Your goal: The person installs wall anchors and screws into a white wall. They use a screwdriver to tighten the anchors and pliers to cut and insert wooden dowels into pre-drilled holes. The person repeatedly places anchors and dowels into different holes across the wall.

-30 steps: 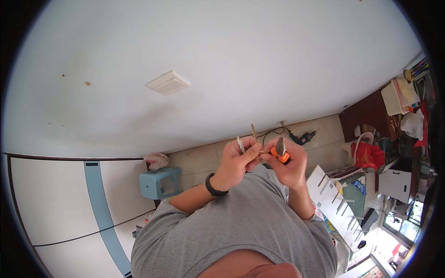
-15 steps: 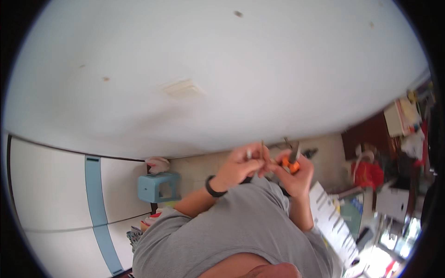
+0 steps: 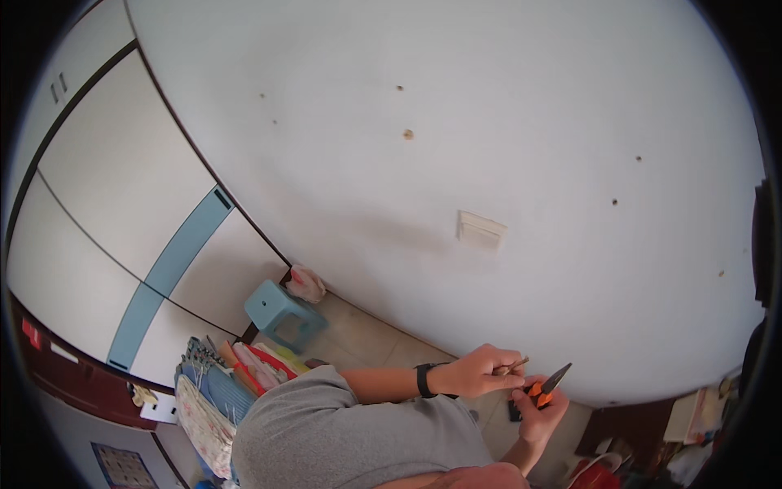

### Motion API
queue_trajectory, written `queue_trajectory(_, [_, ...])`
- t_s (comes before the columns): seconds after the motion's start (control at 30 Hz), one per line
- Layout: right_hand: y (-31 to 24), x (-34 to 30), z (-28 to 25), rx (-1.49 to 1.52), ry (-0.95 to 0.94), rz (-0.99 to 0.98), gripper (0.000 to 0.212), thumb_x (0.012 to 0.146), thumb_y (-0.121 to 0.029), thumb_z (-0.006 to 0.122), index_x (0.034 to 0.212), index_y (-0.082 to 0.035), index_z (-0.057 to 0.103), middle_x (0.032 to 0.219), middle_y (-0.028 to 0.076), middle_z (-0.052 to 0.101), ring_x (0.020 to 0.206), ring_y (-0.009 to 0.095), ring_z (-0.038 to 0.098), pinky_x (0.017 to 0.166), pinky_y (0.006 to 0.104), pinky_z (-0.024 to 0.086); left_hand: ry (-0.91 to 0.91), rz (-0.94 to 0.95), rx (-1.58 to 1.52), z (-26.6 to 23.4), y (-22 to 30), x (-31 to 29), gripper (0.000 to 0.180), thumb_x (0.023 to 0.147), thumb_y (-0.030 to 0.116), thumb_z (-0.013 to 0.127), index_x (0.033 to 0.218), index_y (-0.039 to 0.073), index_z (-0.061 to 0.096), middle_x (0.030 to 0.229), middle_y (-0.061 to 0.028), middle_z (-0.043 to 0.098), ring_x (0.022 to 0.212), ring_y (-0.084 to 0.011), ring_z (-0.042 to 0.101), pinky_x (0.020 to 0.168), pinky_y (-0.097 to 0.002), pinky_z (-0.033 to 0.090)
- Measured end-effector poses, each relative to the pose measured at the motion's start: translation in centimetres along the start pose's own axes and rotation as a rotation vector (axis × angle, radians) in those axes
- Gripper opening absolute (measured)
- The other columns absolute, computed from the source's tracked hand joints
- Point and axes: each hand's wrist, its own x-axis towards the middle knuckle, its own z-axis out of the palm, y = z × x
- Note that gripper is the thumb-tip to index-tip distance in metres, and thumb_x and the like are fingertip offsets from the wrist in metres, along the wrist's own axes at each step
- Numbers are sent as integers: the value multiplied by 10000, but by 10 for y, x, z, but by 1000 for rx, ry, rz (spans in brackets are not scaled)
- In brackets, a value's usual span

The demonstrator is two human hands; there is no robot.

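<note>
Orange-handled pliers (image 3: 555, 380) are in the grip of the right hand (image 3: 538, 417), low by the white wall (image 3: 366, 179), nose pointing up, probably to keep the metal clear of the fingers. Left hand (image 3: 481, 373) is just beside, grip pinching a thin tan piece (image 3: 513, 367), likely for fine control. Fingers cover most of that, so can't tell what it is, pliers' handle ends are hidden too

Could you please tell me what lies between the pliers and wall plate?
In the head view, only white wall shows between the orange-handled pliers and cream wall plate.
</note>
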Motion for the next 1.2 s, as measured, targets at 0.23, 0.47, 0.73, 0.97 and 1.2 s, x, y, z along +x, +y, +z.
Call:
queue_trajectory(0.23, [-4, 7, 23, 21, -105, 3, 163, 751, 98, 743, 904, 48, 720, 716, 84, 714, 630, 113, 639, 587, 241, 494, 36, 17, -70, -21, 2, -25, 176, 997, 210, 752, 975, 37, 725, 700, 13, 631, 589, -51, 421, 533, -278, 313])
queue_trajectory(0.47, [-12, 18, 65, -50, -168, 6, 134, 777, 120, 744, 881, 46, 701, 764, 47, 684, 669, 99, 614, 607, 233, 474, 144, 108, 10, -59, -6, -57, 131, 960, 173, 792, 1021, 57, 794, 788, -21, 717, 599, -64, 472, 529, -271, 358])
queue_trajectory(0.73, [-13, 26, 139, -94, -144, -27, 149, 785, 119, 704, 921, 63, 680, 762, 98, 694, 682, 148, 665, 640, 262, 534, 401, 233, -41, -108, -11, -92, 124, 937, 152, 809, 991, 42, 785, 774, -27, 719, 617, -61, 541, 549, -250, 409])
queue_trajectory(0.97, [-4, 29, 191, -145, -167, -23, 131, 804, 109, 678, 921, 57, 652, 757, 115, 689, 652, 165, 661, 624, 274, 540, 904, 302, 91, -217, -5, -143, 52, 920, 87, 813, 945, 46, 793, 687, 23, 645, 574, -9, 454, 507, -221, 331])
queue_trajectory(1.2, [10, 13, 255, -199, -196, 47, 138, 796, 106, 695, 925, 62, 675, 757, 88, 682, 661, 147, 657, 624, 260, 532, 1408, 466, 362, -360, 34, -180, 55, 916, 83, 808, 954, 47, 790, 593, 60, 507, 535, -26, 396, 498, -240, 292])
